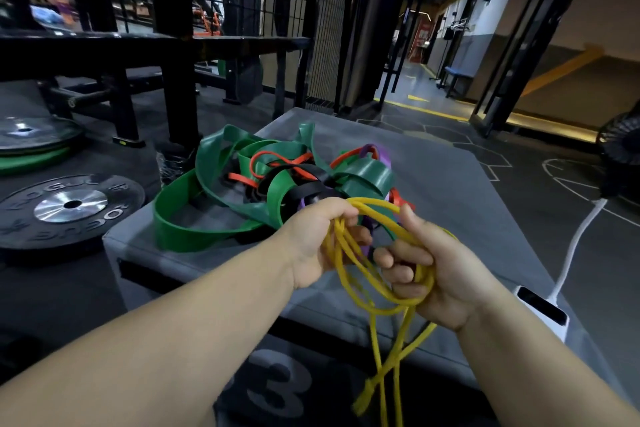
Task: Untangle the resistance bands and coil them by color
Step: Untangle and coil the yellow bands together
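A thin yellow band (360, 291) is looped in several strands between both hands, and its tail hangs down past the box's front edge. My left hand (311, 243) grips the strands at their upper left. My right hand (433, 270) is closed on the loops at the right. Behind my hands, on the grey padded box (450, 191), lies a tangle: wide green bands (207, 215), red bands (277, 159), a black band (304, 184) and a purple band (381, 154), all wound through each other.
Black weight plates (65, 208) lie on the floor to the left, with a dark rack (173, 55) behind them. A white device (543, 310) with a white cable (581, 239) rests at the box's right edge. A fan (620, 149) stands at far right.
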`<action>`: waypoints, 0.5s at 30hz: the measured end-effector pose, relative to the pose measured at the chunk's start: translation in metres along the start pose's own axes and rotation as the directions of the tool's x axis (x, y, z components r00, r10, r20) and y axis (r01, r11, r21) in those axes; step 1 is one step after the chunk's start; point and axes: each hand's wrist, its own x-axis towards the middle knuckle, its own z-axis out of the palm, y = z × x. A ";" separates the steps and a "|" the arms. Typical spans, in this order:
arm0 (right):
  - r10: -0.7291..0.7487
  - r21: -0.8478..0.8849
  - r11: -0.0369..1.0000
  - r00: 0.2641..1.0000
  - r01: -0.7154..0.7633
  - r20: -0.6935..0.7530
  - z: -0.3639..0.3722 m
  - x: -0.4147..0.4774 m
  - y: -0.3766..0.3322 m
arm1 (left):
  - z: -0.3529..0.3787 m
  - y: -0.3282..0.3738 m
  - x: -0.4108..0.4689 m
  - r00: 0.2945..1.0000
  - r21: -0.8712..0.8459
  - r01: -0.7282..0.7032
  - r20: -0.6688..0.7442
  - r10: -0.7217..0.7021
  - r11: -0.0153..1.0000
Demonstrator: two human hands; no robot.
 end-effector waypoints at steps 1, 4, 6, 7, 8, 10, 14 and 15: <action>-0.024 0.010 1.000 0.998 0.023 0.065 -0.002 0.000 0.001 | 0.000 0.001 -0.001 0.999 -0.036 0.025 0.038 -0.024 0.999; -0.136 0.025 0.991 0.972 0.134 0.193 -0.007 0.002 0.007 | 0.001 0.003 -0.003 0.994 -0.046 0.031 0.111 -0.025 0.998; -0.245 0.082 0.969 0.937 0.232 0.250 -0.010 0.005 0.009 | 0.003 0.002 -0.003 0.993 0.048 -0.021 0.117 0.015 0.999; -0.290 0.127 0.956 0.915 0.264 0.281 -0.011 0.005 0.009 | 0.003 0.000 -0.003 0.992 0.126 -0.062 0.118 0.047 0.990; -0.325 0.181 0.943 0.890 0.279 0.321 -0.010 0.004 0.007 | 0.004 -0.002 -0.002 0.988 0.194 -0.101 0.137 0.075 0.976; -0.343 0.292 0.928 0.838 0.232 0.425 -0.007 0.002 0.004 | 0.005 -0.007 -0.002 0.976 0.234 -0.127 0.205 0.079 0.964; -0.276 0.351 0.933 0.792 0.084 0.545 -0.002 -0.002 0.002 | 0.009 -0.016 -0.004 0.969 0.174 -0.070 0.245 0.025 0.982; -0.261 0.346 0.936 0.784 0.063 0.563 -0.001 -0.002 0.004 | 0.009 -0.016 -0.005 0.965 0.165 -0.053 0.262 0.008 0.985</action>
